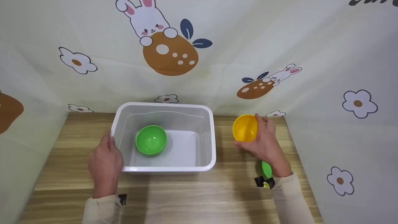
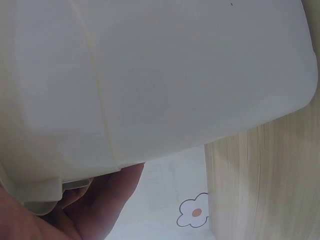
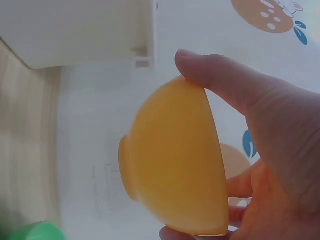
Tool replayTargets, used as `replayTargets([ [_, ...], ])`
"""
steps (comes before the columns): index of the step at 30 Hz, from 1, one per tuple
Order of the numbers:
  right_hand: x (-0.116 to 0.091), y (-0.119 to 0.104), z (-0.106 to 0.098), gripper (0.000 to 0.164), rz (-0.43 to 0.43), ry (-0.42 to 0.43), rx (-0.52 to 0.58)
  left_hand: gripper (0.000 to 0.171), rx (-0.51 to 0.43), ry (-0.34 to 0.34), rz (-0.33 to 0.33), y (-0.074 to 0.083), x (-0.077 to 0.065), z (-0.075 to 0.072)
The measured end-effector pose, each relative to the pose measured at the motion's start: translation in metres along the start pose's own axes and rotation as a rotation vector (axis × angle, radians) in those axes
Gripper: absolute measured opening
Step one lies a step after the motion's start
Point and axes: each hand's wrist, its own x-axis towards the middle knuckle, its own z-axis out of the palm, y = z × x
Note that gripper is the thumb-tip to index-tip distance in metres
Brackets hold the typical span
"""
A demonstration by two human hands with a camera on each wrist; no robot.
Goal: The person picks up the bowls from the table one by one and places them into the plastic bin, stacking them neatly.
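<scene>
My left hand (image 1: 105, 163) grips the left rim of a white plastic tub (image 1: 168, 169). In the left wrist view its fingers (image 2: 107, 200) curl under the rim, beside the tub's outer wall. Inside the tub, toward its left side, sits a green bowl (image 1: 151, 139) with a second rim showing just beneath it. To the right of the tub, my right hand (image 1: 268, 144) holds a yellow bowl (image 3: 175, 155) by its rim, thumb on one edge and fingers on the opposite one. The yellow bowl is raised above the table and tilted. Another green bowl (image 1: 266, 169) is partly hidden under my right wrist.
The tub stands on a wood-grain table (image 1: 186, 199), close to the back. A pale cloth (image 1: 224, 49) printed with rabbits and flowers hangs behind the table and along both sides. Black straps (image 1: 122, 199) show at the wrists.
</scene>
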Motion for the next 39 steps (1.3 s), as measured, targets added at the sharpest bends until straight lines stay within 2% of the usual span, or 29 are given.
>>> replayTargets([
  [6, 0.007, -0.015, -0.011, 0.12, -0.066, 0.021, 0.0, 0.048, -0.018, 0.015, 0.018, -0.002, -0.002, -0.001],
  [17, 0.029, -0.052, -0.018, 0.119, -0.128, -0.072, 0.032, 0.048, -0.012, 0.01, 0.008, -0.002, -0.001, -0.001],
  [22, 0.038, -0.068, -0.016, 0.123, -0.148, -0.106, 0.054, 0.048, -0.007, 0.012, 0.01, -0.003, 0.0, -0.002],
  [29, 0.044, -0.094, -0.009, 0.119, -0.194, -0.133, 0.076, 0.049, -0.011, -0.009, -0.007, -0.003, 0.001, -0.003],
  [36, 0.049, -0.114, -0.002, 0.114, -0.255, -0.141, 0.06, 0.045, -0.009, 0.046, 0.023, -0.002, -0.001, -0.001],
  [39, 0.052, -0.12, 0.001, 0.114, -0.268, -0.15, 0.067, 0.046, 0.0, 0.034, 0.015, 0.0, -0.002, 0.0],
])
